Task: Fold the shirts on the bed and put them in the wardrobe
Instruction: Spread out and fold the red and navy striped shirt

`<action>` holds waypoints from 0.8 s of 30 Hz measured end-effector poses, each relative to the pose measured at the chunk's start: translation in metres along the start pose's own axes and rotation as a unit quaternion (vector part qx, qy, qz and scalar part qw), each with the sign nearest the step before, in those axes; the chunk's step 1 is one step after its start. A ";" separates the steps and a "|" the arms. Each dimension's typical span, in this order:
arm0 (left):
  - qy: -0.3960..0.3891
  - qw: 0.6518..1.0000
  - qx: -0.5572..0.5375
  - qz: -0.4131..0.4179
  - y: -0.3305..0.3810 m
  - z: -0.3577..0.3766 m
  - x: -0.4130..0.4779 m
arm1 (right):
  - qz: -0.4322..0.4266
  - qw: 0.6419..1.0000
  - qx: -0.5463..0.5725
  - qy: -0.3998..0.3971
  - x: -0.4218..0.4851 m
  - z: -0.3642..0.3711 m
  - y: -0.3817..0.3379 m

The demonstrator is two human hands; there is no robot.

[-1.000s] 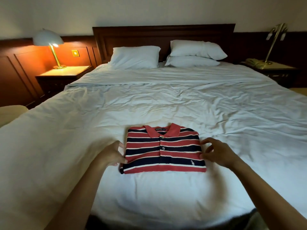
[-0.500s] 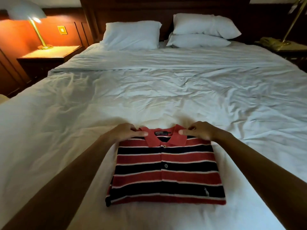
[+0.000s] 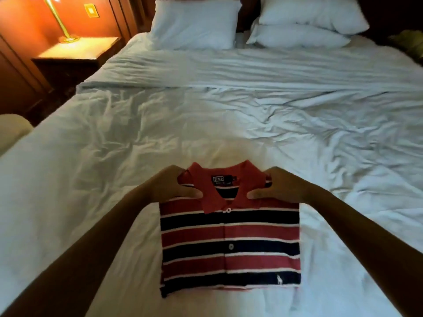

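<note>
The folded striped polo shirt (image 3: pixel 230 243) lies at the near end of the bed (image 3: pixel 206 124), collar (image 3: pixel 212 195) pointing to the pillows (image 3: pixel 194 24), its long way running the same. The left hand (image 3: pixel 170 185) and right hand (image 3: pixel 281 186) each pinch a top corner in a tight grip. Folding looks done; next, lift it flat for the wardrobe.

Rumpled sheet (image 3: pixel 109 156) spreads open to the left, to the right and beyond the shirt (image 3: pixel 230 243). It has only low wrinkles, so a hand can pass flat across it there. The shirt's far corners are taken: the left hand (image 3: pixel 169 186) and right hand (image 3: pixel 281 186) pinch them, and both forearms (image 3: pixel 91 248) slant across the near sheet on either side. Pillows (image 3: pixel 194 24) block the far end, two of them stacked on the right. Beyond the sheet's left edge stand a nightstand (image 3: pixel 75 53) and lamp (image 3: pixel 59 24).
</note>
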State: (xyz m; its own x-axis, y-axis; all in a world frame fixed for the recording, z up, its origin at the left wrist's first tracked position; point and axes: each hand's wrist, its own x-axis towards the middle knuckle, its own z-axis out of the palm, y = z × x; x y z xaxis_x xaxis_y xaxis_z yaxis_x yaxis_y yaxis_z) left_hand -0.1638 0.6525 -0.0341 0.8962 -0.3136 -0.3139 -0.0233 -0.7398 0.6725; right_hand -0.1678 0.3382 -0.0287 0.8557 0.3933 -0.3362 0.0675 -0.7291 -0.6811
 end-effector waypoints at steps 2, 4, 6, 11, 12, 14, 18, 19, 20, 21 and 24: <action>0.053 0.998 -0.027 0.012 0.026 -0.045 -0.029 | -0.037 0.998 -0.014 0.053 -0.006 -0.035 -0.047; 0.117 0.992 -0.051 0.017 0.053 -0.096 -0.067 | -0.082 0.992 -0.041 0.089 -0.013 -0.073 -0.105; 0.185 0.981 -0.056 0.032 0.079 -0.152 -0.109 | -0.123 0.985 -0.076 0.094 -0.017 -0.110 -0.175; 0.301 0.952 -0.029 0.045 0.121 -0.305 -0.242 | -0.243 0.953 -0.173 0.061 -0.022 -0.165 -0.390; 0.315 0.948 -0.027 0.040 0.120 -0.330 -0.272 | -0.262 0.946 -0.186 0.051 -0.024 -0.164 -0.433; 0.340 0.940 -0.029 0.010 0.110 -0.370 -0.337 | -0.307 0.929 -0.205 0.021 -0.028 -0.145 -0.511; 0.401 0.912 -0.025 -0.081 0.059 -0.405 -0.486 | -0.388 0.896 -0.209 -0.050 -0.039 -0.053 -0.644; 0.419 0.901 -0.020 -0.108 0.046 -0.404 -0.527 | -0.412 0.884 -0.209 -0.070 -0.044 -0.022 -0.673; 0.440 0.888 -0.020 -0.132 0.035 -0.399 -0.568 | -0.438 0.868 -0.216 -0.088 -0.048 0.011 -0.700; 0.464 0.872 -0.025 -0.156 0.024 -0.391 -0.609 | -0.460 0.851 -0.225 -0.114 -0.052 0.046 -0.724; 0.536 0.815 -0.065 -0.212 -0.001 -0.351 -0.718 | -0.525 0.804 -0.222 -0.169 -0.076 0.146 -0.788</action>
State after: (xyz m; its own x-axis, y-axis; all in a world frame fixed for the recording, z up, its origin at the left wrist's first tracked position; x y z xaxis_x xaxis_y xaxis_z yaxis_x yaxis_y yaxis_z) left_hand -0.6519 1.0874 0.4262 0.6855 0.7050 0.1818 0.3744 -0.5556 0.7424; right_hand -0.3608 0.9651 0.4385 0.0231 0.9977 0.0636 0.9028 0.0065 -0.4299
